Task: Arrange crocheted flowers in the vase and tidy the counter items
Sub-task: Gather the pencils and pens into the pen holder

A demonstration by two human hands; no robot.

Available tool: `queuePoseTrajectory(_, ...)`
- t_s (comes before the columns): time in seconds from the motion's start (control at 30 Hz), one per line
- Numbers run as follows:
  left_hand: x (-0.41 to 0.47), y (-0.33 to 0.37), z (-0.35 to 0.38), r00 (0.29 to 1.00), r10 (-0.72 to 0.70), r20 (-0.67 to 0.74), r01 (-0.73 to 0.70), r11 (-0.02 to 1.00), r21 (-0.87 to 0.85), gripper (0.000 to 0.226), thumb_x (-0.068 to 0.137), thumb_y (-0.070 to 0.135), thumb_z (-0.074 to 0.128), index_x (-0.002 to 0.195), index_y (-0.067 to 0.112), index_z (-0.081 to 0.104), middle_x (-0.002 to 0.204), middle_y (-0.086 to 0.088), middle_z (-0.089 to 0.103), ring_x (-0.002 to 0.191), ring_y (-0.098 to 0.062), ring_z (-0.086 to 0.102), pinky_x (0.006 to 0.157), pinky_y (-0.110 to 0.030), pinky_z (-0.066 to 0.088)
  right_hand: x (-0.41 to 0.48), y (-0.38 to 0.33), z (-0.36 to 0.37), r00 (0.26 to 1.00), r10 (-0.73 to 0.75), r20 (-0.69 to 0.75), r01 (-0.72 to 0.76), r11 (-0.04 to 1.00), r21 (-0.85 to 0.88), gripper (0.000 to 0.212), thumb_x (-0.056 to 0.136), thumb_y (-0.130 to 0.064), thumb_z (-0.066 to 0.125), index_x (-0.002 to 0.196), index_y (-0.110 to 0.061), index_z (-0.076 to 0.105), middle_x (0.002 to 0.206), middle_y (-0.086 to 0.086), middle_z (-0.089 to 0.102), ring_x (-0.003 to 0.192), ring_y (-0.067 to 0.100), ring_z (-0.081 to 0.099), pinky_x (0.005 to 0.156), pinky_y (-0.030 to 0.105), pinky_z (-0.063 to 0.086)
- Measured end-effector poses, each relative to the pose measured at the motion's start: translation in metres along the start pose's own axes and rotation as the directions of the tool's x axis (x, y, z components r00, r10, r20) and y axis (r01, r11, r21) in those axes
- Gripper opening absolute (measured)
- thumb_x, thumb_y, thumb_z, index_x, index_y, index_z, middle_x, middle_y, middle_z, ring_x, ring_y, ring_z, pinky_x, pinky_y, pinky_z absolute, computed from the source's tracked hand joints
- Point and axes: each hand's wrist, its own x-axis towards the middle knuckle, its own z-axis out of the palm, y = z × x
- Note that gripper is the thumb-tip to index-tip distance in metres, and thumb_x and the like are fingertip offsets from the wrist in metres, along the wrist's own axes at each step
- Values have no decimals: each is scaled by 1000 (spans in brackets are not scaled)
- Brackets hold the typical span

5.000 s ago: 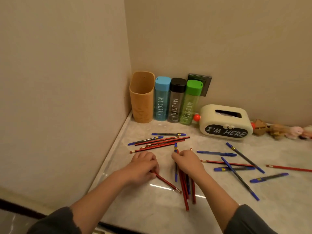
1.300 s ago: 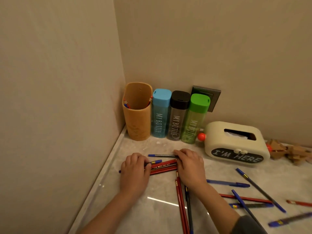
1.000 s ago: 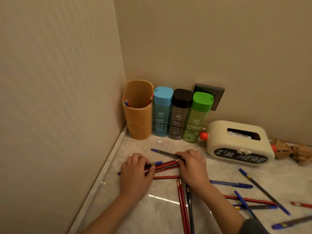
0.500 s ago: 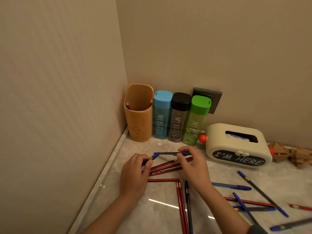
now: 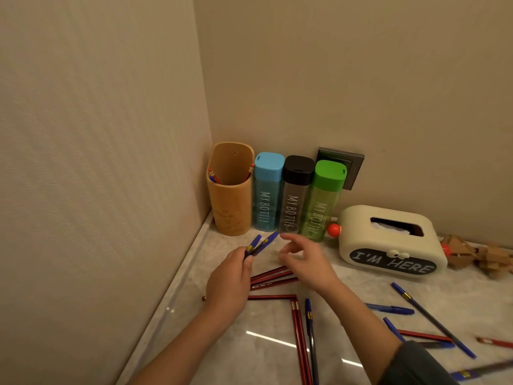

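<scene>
Mid-frame, the left hand (image 5: 230, 282) grips two blue-capped dark pens (image 5: 262, 243), pointing up toward the tan oval wooden holder (image 5: 231, 209) in the corner; the right hand (image 5: 305, 259) hovers beside, relaxed and empty. Drop them in upright, clear of the few red pencils (image 5: 249, 171) and blue pen (image 5: 212, 179) leaning inside.

Dim, warm yellowish light. White glare streaks on glossy tabletop (image 5: 236, 362), bottom centre. Soft shadows in corner. Wide-angle bending at edges; moiré stripes on left wall (image 5: 83, 162). Right hand (image 5: 302, 262) slightly blurred.
</scene>
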Motion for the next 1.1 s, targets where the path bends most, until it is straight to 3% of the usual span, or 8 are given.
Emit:
queuePoseTrajectory(0.07, 2, 0, 1, 998, -22, 52, 20, 999, 50, 24, 102, 37, 35, 116, 27, 53, 100, 12, 59, 83, -4, 57, 70, -22, 49, 3, 12, 0, 999, -41, 0, 37, 905, -424, 36, 93, -38, 56, 129, -40, 57, 115, -12, 60, 116, 10, 48, 100, 34, 39)
queuePoseTrajectory(0.1, 3, 1, 2, 998, -23, 65, 18, 997, 70, 25, 102, 36, 35, 118, 27, 53, 104, 11, 59, 87, -5, 57, 73, -23, 49, 2, 16, 1, 999, -38, 29, 48, 863, -503, 36, 93, -41, 53, 129, -42, 56, 119, -10, 55, 118, 13, 43, 100, 35, 35)
queuePoseTrajectory(0.27, -2, -2, 16, 998, -3, 60, -6, 990, 144, 28, 102, 32, 37, 126, 27, 49, 117, 10, 56, 104, -6, 51, 86, -24, 47, -4, 26, 9, 996, -71, 55, 89, 833, -545, 32, 93, -43, 53, 124, -41, 60, 119, -9, 49, 116, 12, 42, 98, 32, 33)
queuePoseTrajectory(0.63, -12, -4, 15, 996, 79, 46, -85, 981, 176, 32, 102, 34, 35, 130, 29, 50, 112, 13, 57, 100, -5, 48, 83, -21, 43, -5, 27, 4, 976, -178, 124, 217, 811, -544, 14, 94, -38, 52, 102, -30, 60, 109, -8, 56, 109, 12, 44, 99, 28, 32)
queuePoseTrajectory(0.77, -10, -3, 8, 997, 63, 46, -68, 989, 131, 34, 102, 35, 35, 133, 29, 48, 110, 10, 55, 98, -5, 49, 83, -22, 46, -10, 21, 2, 981, -190, 36, 188, 894, -408, 7, 95, -35, 54, 100, -32, 58, 99, -14, 57, 102, 9, 49, 94, 29, 39)
queuePoseTrajectory(0.9, -6, 3, -2, 999, 46, -3, -46, 997, 55, 34, 102, 36, 36, 133, 30, 47, 104, 13, 52, 91, -3, 51, 74, -16, 45, -10, -5, 0, 987, -124, -103, 122, 992, -28, 7, 90, -23, 66, 91, -27, 61, 88, -12, 63, 82, 1, 57, 74, 21, 47)
queuePoseTrajectory(1.03, 1, 11, -15, 996, 77, -50, -79, 997, -26, 25, 101, 37, 37, 122, 34, 50, 94, 15, 53, 83, -1, 52, 63, -15, 38, -9, -38, -4, 978, -93, -189, 148, 942, 302, 9, 87, -10, 66, 89, -18, 63, 78, 8, 65, 69, 10, 59, 65, 30, 51)
queuePoseTrajectory(1.1, 3, 15, -21, 987, 132, -88, -137, 989, -58, 21, 100, 36, 37, 114, 33, 52, 89, 15, 53, 81, -2, 52, 61, -17, 36, -10, -55, -6, 975, -99, -200, 169, 912, 373, 13, 89, -6, 62, 97, -16, 62, 77, 17, 64, 67, 14, 59, 60, 25, 50)
